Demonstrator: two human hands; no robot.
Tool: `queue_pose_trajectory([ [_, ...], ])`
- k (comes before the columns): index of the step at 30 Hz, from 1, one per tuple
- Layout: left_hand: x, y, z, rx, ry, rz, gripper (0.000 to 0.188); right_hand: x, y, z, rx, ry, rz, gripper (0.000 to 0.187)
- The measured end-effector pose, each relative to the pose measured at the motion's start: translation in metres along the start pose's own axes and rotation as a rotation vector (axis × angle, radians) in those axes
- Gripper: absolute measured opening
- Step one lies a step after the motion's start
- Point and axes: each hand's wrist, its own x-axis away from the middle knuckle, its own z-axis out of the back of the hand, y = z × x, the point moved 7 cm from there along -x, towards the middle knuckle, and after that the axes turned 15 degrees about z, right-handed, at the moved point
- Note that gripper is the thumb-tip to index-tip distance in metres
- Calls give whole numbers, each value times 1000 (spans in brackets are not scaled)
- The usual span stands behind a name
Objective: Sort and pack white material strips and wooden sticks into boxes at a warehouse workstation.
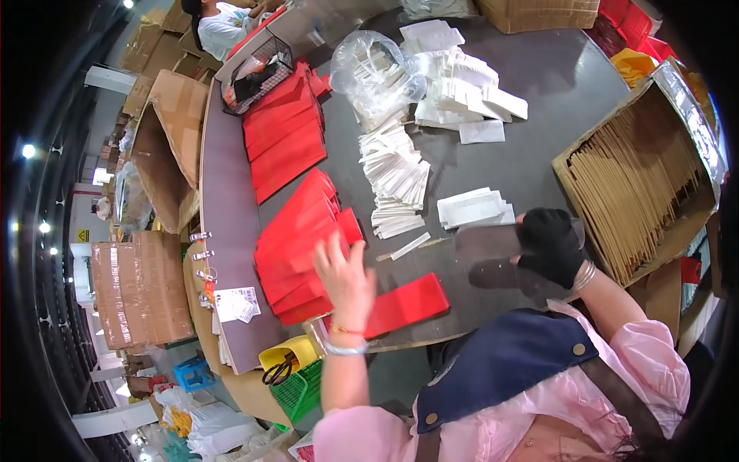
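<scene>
My left hand [344,277] is bare, slightly blurred, with its fingers spread and nothing seen in them. It hovers over the edge of a fanned stack of red paper packets [296,246]. Just right of it, a single red packet [408,305] lies flat by the table's near edge. On my right hand [550,245] is a black fingerless glove. Its bent fingers grip a see-through plastic piece [485,245], whose exact kind I cannot make out. Beyond that piece rests a small pile of white paper slips [473,209]; a lone white strip [410,246] lies to its left.
More white slips [392,173] and white packets [462,81] cover the table's middle, beside a clear bag [377,69]. A carton of brown cardboard pieces [635,177] stands right. Farther left are red packets [285,131], a wire basket [258,73] and scissors [279,369] in a yellow holder.
</scene>
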Motion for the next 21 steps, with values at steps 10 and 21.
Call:
queue_pose_trajectory([
  [10, 109, 19, -97, 465, -368, 507, 100, -5, -30, -26, 29, -216, 116, 64],
  [21, 108, 23, -98, 474, -420, 485, 99, -8, -36, -38, -14, -265, 163, 61],
])
